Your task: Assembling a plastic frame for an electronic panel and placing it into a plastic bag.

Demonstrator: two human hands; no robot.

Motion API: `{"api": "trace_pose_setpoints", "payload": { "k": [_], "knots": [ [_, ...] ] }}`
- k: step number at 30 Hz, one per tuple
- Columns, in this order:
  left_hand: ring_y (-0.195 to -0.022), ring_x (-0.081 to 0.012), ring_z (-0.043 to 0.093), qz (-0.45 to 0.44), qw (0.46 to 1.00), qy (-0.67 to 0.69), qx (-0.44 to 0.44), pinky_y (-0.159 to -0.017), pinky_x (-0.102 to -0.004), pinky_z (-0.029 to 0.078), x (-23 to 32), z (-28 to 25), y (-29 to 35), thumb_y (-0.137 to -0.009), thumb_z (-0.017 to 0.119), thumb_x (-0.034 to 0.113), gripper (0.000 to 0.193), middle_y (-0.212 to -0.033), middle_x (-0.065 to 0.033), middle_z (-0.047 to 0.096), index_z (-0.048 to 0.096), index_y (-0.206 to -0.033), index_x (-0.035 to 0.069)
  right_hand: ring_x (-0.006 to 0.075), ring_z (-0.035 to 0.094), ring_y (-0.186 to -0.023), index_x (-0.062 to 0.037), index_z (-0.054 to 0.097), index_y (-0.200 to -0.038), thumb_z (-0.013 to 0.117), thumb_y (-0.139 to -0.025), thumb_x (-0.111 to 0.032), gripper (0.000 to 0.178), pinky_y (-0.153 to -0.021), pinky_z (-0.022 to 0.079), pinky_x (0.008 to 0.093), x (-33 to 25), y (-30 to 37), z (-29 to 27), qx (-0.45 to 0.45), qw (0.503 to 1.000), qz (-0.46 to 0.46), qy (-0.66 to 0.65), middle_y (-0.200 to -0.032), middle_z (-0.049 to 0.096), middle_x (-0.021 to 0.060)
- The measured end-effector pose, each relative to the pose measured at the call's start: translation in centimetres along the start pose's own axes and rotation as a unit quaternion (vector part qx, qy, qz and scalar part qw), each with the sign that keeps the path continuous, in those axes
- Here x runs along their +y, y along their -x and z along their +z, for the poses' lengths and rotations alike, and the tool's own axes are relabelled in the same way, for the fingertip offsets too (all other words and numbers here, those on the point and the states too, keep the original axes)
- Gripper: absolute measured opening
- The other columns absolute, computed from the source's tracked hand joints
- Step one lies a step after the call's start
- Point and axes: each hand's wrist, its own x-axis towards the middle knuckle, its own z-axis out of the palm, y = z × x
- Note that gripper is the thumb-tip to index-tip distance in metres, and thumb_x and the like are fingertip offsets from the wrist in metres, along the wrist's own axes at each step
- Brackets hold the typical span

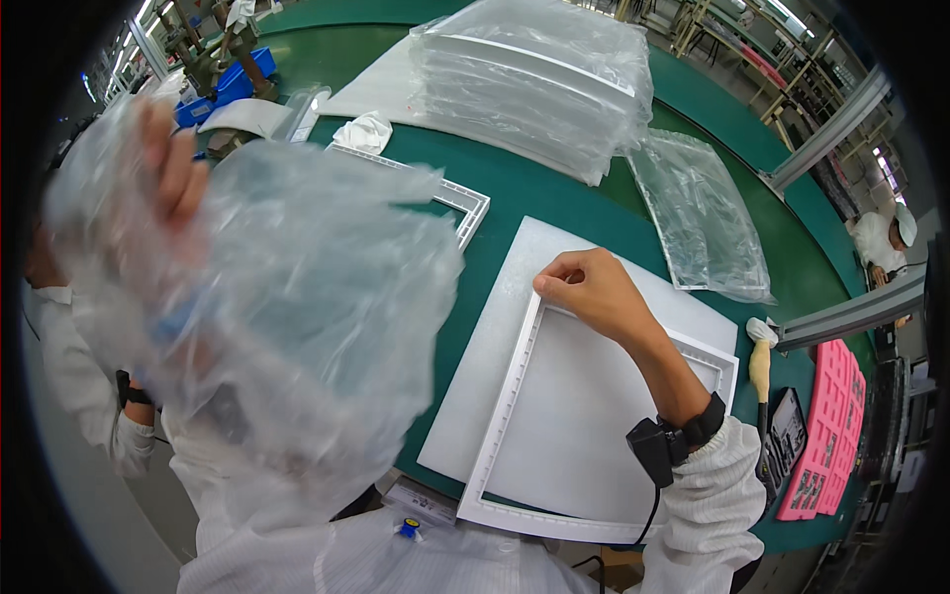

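Observation:
My left hand [176, 178] is raised at the left, its curled fingers closed on a clear plastic bag [336, 287]. The bag hangs loose and smeared by motion, covering much of my left arm. My right hand [592, 287] pinches the far left corner of a white rectangular frame [507, 406] between thumb and fingers. This frame lies partly on a white foam sheet [495, 332], its near edge close to my body. A black band with a small black box and a cable sits on my right wrist.
A stack of bagged white frames [534, 89] stands at the back on the green table [475, 158]. Another clear bag [698, 213] lies right of it. Behind my raised bag is a second white frame [465, 203]. Pink trays [823, 436] lie far right. A co-worker's sleeve [84, 381] shows left.

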Motion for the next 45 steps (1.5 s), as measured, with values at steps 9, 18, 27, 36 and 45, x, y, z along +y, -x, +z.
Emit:
{"api": "trace_pose_setpoints", "payload": {
  "k": [9,18,27,36,45],
  "knots": [
    [-0.063,-0.0074,0.029,-0.060,0.991,-0.073,0.098,-0.053,-0.0165,0.033,3.5,1.4,2.6,-0.109,0.038,0.015,0.006,-0.080,0.0019,0.031,0.039,-0.107,0.009,0.0085,0.048,-0.059,-0.0007,0.070,-0.081,0.075,-0.089,-0.026,0.027,-0.052,0.039,0.0276,0.5,-0.1,0.2,0.014,1.000,-0.020,0.006,-0.064,0.056,0.0001],
    [-0.054,-0.0070,0.027,-0.090,0.991,-0.052,0.085,-0.045,-0.0207,0.028,4.2,1.2,3.2,-0.106,0.052,0.018,0.014,-0.077,0.0020,0.036,0.044,-0.111,0.007,0.0312,0.067,-0.088,-0.0022,0.075,-0.088,0.083,-0.072,-0.039,0.040,-0.078,0.051,0.0398,0.0,1.1,0.5,-0.006,0.996,-0.016,0.092,-0.092,0.071,0.0173],
    [-0.051,-0.0060,0.029,-0.046,0.984,-0.126,0.118,-0.042,-0.0206,0.027,4.3,3.9,1.3,-0.106,0.053,0.019,0.013,-0.077,0.0020,0.040,0.048,-0.110,0.007,0.0337,0.063,-0.100,-0.0018,0.073,-0.102,0.084,-0.066,-0.054,0.064,-0.087,0.046,0.0431,0.3,1.5,0.8,-0.009,0.988,-0.060,0.145,-0.100,0.069,0.0189],
    [-0.071,-0.0034,0.053,-0.047,0.900,-0.417,0.119,-0.057,-0.0218,0.042,-3.7,11.0,-5.7,-0.096,0.060,0.008,0.006,-0.085,0.0012,0.062,0.060,-0.101,0.005,0.0325,0.056,-0.114,-0.0064,0.059,-0.128,0.080,-0.081,-0.030,0.056,-0.100,0.040,0.0430,-1.0,3.9,-0.8,0.034,0.972,-0.175,0.150,-0.123,0.059,0.0150],
    [-0.072,-0.0056,0.052,-0.079,0.894,-0.438,0.052,-0.058,-0.0217,0.040,-8.6,12.6,-8.4,-0.094,0.060,0.006,0.007,-0.080,-0.0029,0.061,0.057,-0.098,0.001,0.0354,0.057,-0.108,-0.0018,0.064,-0.104,0.076,-0.082,-0.031,0.038,-0.093,0.043,0.0453,10.7,4.4,-9.9,0.248,0.864,-0.013,0.439,-0.109,0.060,0.0171]
  ]
}}
